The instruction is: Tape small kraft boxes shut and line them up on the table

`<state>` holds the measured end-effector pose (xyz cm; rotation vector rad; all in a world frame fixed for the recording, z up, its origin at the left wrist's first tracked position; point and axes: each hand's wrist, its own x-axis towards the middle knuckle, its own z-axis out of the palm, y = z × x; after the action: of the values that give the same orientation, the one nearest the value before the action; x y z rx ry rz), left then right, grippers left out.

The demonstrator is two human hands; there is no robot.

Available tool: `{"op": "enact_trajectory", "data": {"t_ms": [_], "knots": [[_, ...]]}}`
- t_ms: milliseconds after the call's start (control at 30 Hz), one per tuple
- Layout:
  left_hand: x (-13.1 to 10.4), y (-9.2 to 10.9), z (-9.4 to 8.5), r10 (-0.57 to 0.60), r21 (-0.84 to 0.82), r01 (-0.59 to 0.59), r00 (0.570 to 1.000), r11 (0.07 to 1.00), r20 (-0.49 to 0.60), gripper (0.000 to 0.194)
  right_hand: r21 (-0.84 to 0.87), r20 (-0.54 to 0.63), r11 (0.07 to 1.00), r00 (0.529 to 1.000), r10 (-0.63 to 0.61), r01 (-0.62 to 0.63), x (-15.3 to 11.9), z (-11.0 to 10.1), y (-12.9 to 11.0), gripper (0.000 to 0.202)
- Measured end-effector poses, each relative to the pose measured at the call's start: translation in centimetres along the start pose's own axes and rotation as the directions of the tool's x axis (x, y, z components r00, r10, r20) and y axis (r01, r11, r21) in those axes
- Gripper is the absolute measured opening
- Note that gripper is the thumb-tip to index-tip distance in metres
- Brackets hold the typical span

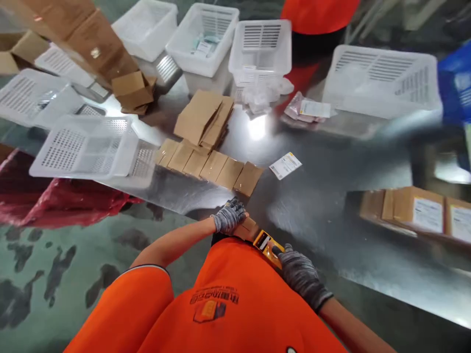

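A small brown cardboard box point(247, 229) lies at the table's near edge, close against my body. My left hand point(230, 215), in a grey knit glove with bare fingertips, grips its upper left side. In my right hand point(300, 269), also gloved, is a yellow tape dispenser point(263, 241). Its front end meets the right side of the box; the tape itself cannot be made out. Just beyond my left hand runs a row of small closed cardboard boxes point(211, 165). To the right of that row, a white printed label sheet point(285, 165) lies flat on the table.
Flattened cardboard pieces point(202, 120) lie behind the row. White plastic baskets point(86, 147) line the left and far sides of the metal table point(316, 196). Labelled cartons point(427, 213) stand at right. A pink bubble-wrap packet point(300, 108) lies near a person in orange point(320, 14) across the table.
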<state>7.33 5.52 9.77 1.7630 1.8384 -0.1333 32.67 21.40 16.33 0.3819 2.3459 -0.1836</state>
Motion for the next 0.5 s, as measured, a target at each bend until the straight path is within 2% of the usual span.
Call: {"op": "enact_trajectory", "data": {"t_ms": [100,233,367,500], "knots": [[0.0,-1.1,0.6,0.159,0.024,-0.16,0.987,0.987,0.014,0.087,0.154,0.048,0.984,0.995,0.088,-0.095,-2.6,3.5,-3.2,0.062],[0.5,-2.3,1.2,0.276,0.055,-0.28,0.959,0.959,0.062,0.085,0.241,-0.015,0.947,0.975,0.223,-0.213,-6.4,6.7,-7.6,0.063],[1.1,-2.9,1.1,0.337,0.092,-0.347,0.935,0.933,0.109,0.089,0.294,-0.021,0.909,0.949,0.314,-0.295,-9.1,7.7,-10.7,0.059],[1.6,-2.9,0.7,0.353,0.154,-0.37,0.927,0.916,0.125,0.091,0.323,-0.032,0.883,0.929,0.369,-0.34,-8.4,8.4,-12.3,0.056]]}}
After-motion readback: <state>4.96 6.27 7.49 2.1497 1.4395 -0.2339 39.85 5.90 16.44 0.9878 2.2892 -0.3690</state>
